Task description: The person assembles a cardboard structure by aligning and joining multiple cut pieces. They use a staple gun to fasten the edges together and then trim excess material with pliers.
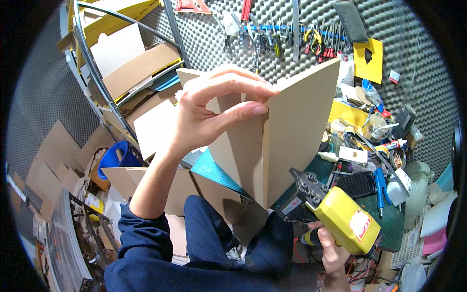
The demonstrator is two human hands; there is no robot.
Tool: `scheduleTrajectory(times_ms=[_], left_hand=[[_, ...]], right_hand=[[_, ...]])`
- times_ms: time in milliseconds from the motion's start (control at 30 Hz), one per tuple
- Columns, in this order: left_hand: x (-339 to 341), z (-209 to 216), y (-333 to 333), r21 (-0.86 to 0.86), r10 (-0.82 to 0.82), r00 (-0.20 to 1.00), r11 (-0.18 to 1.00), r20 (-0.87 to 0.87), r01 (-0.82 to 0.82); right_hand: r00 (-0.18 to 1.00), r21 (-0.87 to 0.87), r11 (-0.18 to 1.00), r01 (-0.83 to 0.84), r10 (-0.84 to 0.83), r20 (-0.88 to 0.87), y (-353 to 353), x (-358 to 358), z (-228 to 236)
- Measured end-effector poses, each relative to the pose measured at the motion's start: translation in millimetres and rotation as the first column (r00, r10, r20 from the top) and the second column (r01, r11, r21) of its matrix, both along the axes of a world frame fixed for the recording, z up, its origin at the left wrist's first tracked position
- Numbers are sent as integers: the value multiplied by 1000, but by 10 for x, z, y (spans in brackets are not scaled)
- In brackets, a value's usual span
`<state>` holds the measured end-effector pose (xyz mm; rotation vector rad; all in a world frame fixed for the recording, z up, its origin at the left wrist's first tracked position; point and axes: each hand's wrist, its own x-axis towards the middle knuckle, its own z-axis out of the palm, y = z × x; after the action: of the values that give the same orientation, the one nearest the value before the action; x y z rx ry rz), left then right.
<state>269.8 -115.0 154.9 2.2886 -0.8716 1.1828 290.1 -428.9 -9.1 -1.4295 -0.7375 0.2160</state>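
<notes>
My left hand [206, 109] pinches the top corner of a light brown fibreboard panel [300, 131], thumb on one side and fingers over the edge. The panel stands upright in front of my knees. A second panel [228, 158] meets it at an angle on the left, partly behind my hand. At the lower right, my right hand [332, 249] is wrapped round the handle of a yellow and black nail gun [343, 216]. The gun's black nose points up and left, close to the panel's lower part. Most of its handle is hidden by the body.
A green cutting mat [219, 170] lies under the panels. On the right, the bench holds a blue glue gun [382, 190], a black tray [356, 186] and clutter. Hand tools [272, 39] hang on the foam wall. Left are a blue bucket [119, 158] and a rack of sheets [141, 68].
</notes>
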Motion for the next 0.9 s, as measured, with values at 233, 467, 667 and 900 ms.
scheduleTrajectory(times_ms=[233, 467, 667, 900], left_hand=[[13, 24, 19, -166, -82, 990, 984, -118, 62], [49, 34, 55, -135, -110, 991, 986, -78, 99], [41, 29, 53, -186, -138, 984, 976, -112, 115], [55, 16, 67, -180, -152, 984, 975, -91, 134]], right_hand=[[997, 12, 1000, -25, 26, -76, 251, 34, 325], [996, -98, 991, -90, 88, -24, 294, 143, 371], [981, -88, 991, -103, 87, -171, 297, 138, 406], [987, -26, 993, -117, 113, -117, 306, 125, 436]])
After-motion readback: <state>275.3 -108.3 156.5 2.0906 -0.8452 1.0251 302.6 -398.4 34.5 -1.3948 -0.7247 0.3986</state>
